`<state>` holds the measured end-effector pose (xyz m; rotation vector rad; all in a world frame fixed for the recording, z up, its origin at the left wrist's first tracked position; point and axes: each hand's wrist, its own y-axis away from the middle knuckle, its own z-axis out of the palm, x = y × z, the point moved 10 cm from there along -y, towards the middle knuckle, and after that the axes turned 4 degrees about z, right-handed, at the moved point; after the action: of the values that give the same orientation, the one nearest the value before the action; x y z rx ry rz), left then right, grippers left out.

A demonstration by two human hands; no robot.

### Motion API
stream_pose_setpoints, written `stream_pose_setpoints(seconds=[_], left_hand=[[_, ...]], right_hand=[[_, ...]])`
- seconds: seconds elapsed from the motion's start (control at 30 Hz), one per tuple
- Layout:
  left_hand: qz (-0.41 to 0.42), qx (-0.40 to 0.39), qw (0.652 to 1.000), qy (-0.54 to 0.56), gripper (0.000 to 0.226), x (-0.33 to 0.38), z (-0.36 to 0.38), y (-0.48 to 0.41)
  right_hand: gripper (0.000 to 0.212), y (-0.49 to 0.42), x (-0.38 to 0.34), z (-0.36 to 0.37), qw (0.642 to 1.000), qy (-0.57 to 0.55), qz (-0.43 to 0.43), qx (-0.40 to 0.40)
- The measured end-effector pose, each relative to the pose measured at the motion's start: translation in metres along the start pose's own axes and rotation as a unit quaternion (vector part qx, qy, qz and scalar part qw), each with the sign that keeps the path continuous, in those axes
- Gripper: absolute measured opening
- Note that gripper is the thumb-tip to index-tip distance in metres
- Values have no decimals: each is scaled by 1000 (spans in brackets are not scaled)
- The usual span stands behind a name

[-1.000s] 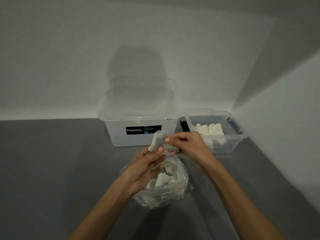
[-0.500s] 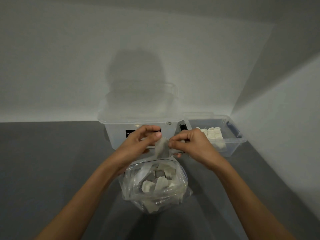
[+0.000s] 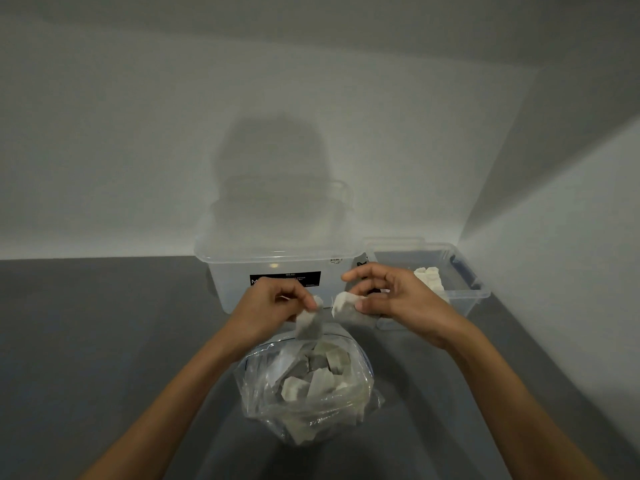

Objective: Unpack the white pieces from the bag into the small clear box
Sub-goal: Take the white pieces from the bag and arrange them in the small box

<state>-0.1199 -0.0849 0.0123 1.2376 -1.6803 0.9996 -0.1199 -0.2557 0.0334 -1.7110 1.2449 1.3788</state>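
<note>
A clear plastic bag (image 3: 308, 407) stands open on the grey table, with several white pieces (image 3: 313, 375) inside. Just above its mouth my left hand (image 3: 266, 306) pinches one white piece (image 3: 309, 325) that hangs down. My right hand (image 3: 398, 296) pinches a second white piece (image 3: 346, 306) a little to the right; the two pieces are apart. The small clear box (image 3: 464, 292) sits at the back right by the wall and holds several white pieces (image 3: 429, 277).
A large clear lidded box (image 3: 273, 251) with a black label stands behind the bag, left of the small box. White walls close the back and the right side. Grey table surface (image 3: 104, 341) spreads to the left.
Both hands held a single bundle together above the bag; now they have drawn apart, each pinching its own white piece. The right hand has shifted right, toward the small box.
</note>
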Motion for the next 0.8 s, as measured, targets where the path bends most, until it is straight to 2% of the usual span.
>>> stream_pose_setpoints(seconds=[0.07, 0.13, 0.23, 0.33, 0.4, 0.5, 0.6, 0.7, 0.8], left_hand=[[-12, -9, 1000, 17, 19, 3, 11, -3], [-26, -48, 995, 82, 14, 10, 29, -5], [-23, -87, 986, 137, 29, 24, 51, -11], [-6, -47, 988, 148, 23, 34, 59, -25], [8, -16, 990, 142, 19, 40, 65, -38], [30, -12, 993, 113, 14, 51, 77, -59], [93, -39, 995, -7, 12, 75, 97, -82], [152, -49, 981, -108, 8, 102, 119, -101], [173, -44, 972, -151, 9, 115, 139, -123]], right_hand=[[34, 0, -5, -4, 1000, 9, 5, 5], [30, 1, -8, -15, 999, -10, 2, 42], [22, 5, -2, -35, 985, -116, -2, 127], [21, 9, 14, -48, 960, -215, -4, 178], [22, 12, 17, -59, 956, -216, -7, 198], [18, 16, 11, -85, 969, -127, -7, 211], [17, 16, -3, -118, 977, -4, -23, 214], [9, 10, -18, -146, 967, 149, -50, 200], [3, 0, -27, -172, 951, 237, -74, 182]])
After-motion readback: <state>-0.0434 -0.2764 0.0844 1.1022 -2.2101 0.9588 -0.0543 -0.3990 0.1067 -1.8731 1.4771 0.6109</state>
